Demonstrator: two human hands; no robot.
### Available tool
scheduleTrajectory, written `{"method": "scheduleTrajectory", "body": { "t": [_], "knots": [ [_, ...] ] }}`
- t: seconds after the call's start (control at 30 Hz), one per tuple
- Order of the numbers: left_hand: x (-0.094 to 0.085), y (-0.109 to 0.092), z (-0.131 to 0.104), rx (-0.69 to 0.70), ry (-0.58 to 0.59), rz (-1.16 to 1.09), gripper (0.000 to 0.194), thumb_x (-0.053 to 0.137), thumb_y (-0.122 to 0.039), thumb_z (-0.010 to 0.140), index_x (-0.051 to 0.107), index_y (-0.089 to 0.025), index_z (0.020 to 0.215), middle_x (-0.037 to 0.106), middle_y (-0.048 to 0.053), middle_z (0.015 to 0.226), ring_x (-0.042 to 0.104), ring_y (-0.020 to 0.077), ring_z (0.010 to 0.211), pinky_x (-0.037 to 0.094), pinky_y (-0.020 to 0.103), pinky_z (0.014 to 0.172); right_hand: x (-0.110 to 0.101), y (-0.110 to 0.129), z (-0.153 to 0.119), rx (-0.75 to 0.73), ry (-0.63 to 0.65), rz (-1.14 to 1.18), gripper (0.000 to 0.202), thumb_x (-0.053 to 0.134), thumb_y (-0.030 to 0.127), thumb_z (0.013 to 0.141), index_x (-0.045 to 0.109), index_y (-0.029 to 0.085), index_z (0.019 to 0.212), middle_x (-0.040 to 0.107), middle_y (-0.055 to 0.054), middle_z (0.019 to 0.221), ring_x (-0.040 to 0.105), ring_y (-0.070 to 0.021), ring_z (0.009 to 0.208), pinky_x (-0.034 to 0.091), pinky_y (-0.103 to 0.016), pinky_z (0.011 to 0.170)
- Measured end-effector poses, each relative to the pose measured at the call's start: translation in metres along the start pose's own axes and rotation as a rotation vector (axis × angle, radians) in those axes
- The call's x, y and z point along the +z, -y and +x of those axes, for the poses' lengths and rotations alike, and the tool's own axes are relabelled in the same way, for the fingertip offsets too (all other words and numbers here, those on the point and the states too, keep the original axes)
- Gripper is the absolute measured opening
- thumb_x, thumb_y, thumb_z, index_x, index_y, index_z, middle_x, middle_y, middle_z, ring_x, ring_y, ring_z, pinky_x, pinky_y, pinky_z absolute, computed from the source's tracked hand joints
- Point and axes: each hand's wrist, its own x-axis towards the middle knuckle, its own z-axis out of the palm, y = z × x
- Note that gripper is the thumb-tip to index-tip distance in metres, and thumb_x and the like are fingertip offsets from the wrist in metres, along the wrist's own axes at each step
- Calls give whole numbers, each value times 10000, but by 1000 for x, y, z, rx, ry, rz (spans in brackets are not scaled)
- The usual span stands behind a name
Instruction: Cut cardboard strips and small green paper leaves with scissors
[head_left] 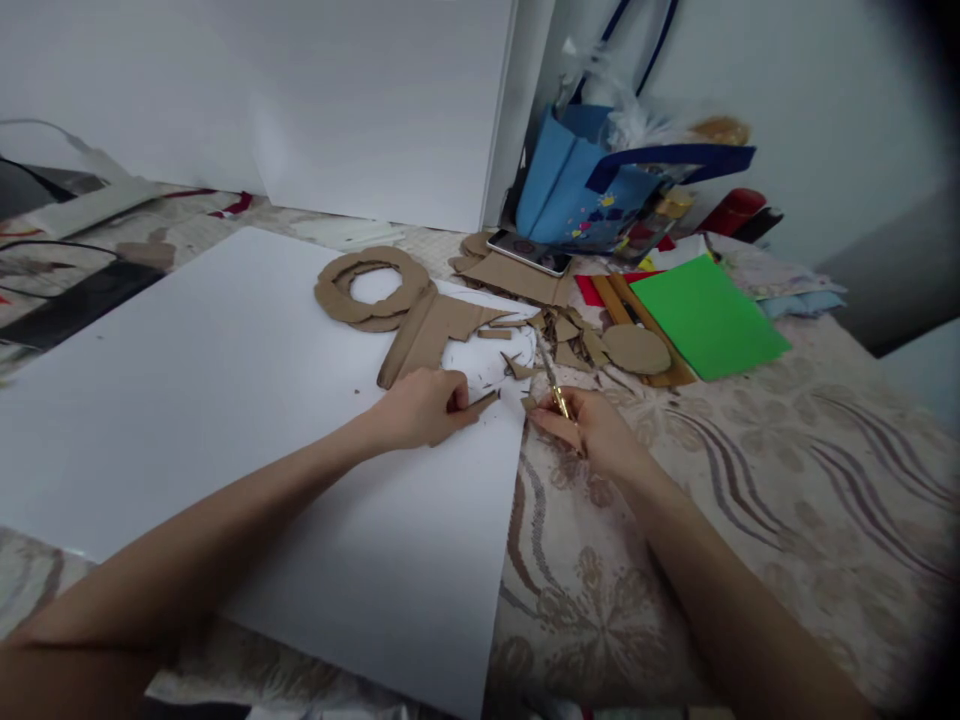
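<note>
My left hand (424,408) is closed over the white board (300,500), its fingers on a narrow cardboard strip (480,407). My right hand (596,425) is at the board's right edge, closed round a slim silver-and-gold pen-like tool (551,375) whose exact kind I cannot make out. A cardboard scrap (559,428) also shows at its fingers. Beyond my left hand lies a larger cut cardboard piece (439,330). Against it rest stacked cardboard rings (334,285). Torn cardboard scraps (566,335) are heaped past my right hand, beside a cardboard disc (637,348).
Green paper (709,315) lies at the right on the patterned tablecloth (750,470). A phone (529,252) rests on cardboard at the back. Behind it stands a blue bag (562,180). A black device (82,295) with cables sits at far left, and a white panel (375,110) rises behind.
</note>
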Motion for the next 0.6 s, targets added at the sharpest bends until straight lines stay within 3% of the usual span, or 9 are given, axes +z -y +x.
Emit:
{"method": "scheduleTrajectory", "body": {
  "t": [0.13, 0.27, 0.4, 0.6],
  "knots": [
    [0, 0, 7, -101, 58, -466, 237, 649, -366, 747, 533, -162, 719, 531, -18, 583, 452, 83, 474, 345, 213, 452, 15, 10, -4, 39, 52, 397, 235, 609, 342, 757, 491, 184, 630, 482, 38, 522, 396, -87, 433, 267, -234, 431],
    [8, -2, 8, -224, 116, -827, 206, 654, -289, 772, 505, -147, 755, 575, -11, 645, 555, 85, 565, 461, 225, 552, 36, 14, -6, 65, 93, 608, 219, 623, 323, 744, 508, 178, 627, 503, 38, 522, 400, -77, 414, 258, -230, 407],
    [13, -7, 6, -285, 170, -955, 183, 628, -254, 809, 487, -142, 776, 628, 15, 649, 606, 105, 584, 505, 269, 608, 47, 15, -7, 65, 113, 658, 208, 625, 318, 736, 514, 180, 626, 504, 45, 508, 405, -78, 411, 282, -238, 417],
    [10, -10, 6, -325, 152, -982, 132, 584, -212, 847, 490, -138, 791, 632, 6, 649, 617, 102, 575, 508, 262, 593, 45, 20, -11, 52, 95, 620, 180, 611, 297, 758, 525, 171, 663, 525, 42, 519, 419, -73, 416, 291, -231, 425]
  ]
}}
